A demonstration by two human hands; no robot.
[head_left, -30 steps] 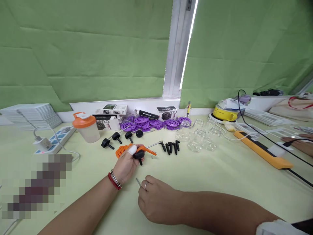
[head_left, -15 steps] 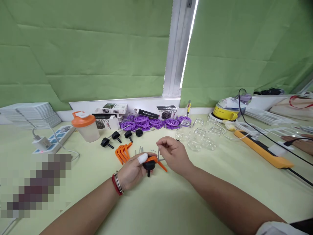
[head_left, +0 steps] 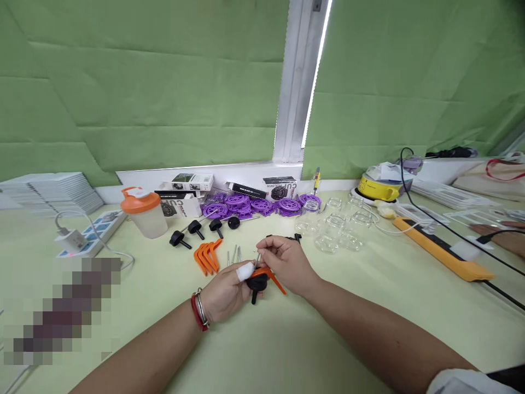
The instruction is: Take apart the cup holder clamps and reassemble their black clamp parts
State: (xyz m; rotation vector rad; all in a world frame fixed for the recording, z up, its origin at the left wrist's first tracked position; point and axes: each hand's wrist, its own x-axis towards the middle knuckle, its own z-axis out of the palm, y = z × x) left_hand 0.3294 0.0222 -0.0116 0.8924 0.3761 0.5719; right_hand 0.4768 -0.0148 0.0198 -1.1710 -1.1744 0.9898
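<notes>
My left hand, with white wrapping on the thumb, is closed around a black round part with a short stem. An angled orange piece lies across the top of that part, its free end slanting down to the right. Between the fingertips of my right hand is a thin metal rod, pinched upright with its lower end at the orange piece. The exact contact there is too small to make out. Several orange pieces and short metal rods lie just beyond my left hand.
Black knobs with rods, purple wheel-like parts and boxes stand behind. Clear jars are right of centre. An orange-lidded shaker and white power strip sit left; an orange power strip and another person's hand, right.
My right hand has shifted left, bringing the rod over the orange piece. My left hand has moved slightly right and down with the black part. Small black parts beyond my right hand now show more.
</notes>
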